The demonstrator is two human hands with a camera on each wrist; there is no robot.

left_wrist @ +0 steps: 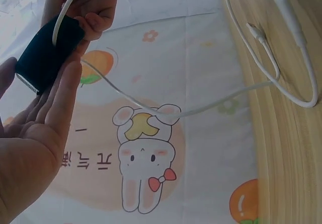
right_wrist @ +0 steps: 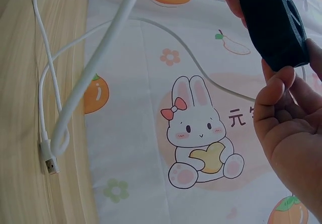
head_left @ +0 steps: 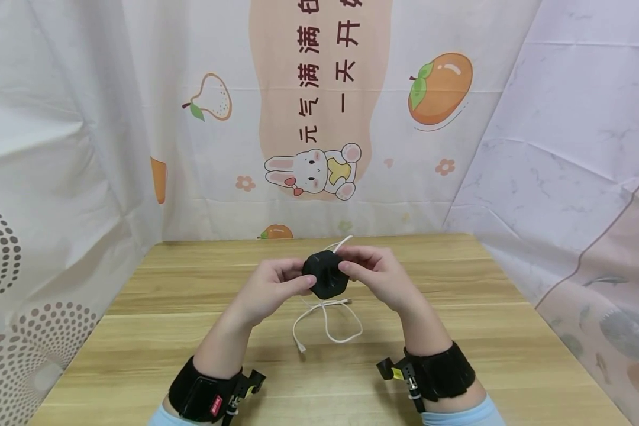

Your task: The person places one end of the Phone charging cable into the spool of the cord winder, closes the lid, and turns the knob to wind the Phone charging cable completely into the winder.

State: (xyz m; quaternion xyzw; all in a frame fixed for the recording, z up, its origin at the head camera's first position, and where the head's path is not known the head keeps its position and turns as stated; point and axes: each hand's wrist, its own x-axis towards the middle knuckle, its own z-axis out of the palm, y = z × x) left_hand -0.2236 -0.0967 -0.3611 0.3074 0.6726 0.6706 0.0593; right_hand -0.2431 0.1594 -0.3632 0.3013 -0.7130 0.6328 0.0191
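A black hexagonal block (head_left: pixel 325 287) with a recess in its front face is held up above the table, between both hands. My left hand (head_left: pixel 266 290) pinches its left edge, thumb in front and fingers behind. At the opposite edge, my right hand (head_left: pixel 382 277) grips it with the thumb on the front face. A white USB cable (right_wrist: pixel 108 38) runs at the block; in the left wrist view, the cable (left_wrist: pixel 59 25) meets the block's dark surface. How it is fixed there is hidden. The rest of the cable trails to the tabletop in loops.
Below the hands, one cable plug (head_left: pixel 301 348) points toward the near edge of the wooden table (head_left: pixel 191 307). Another plug (head_left: pixel 346 302) lies behind it to the right. A printed curtain (head_left: pixel 218 148) hangs at the table's back edge. Each wrist wears a black strap (head_left: pixel 439 373) with a camera mount.
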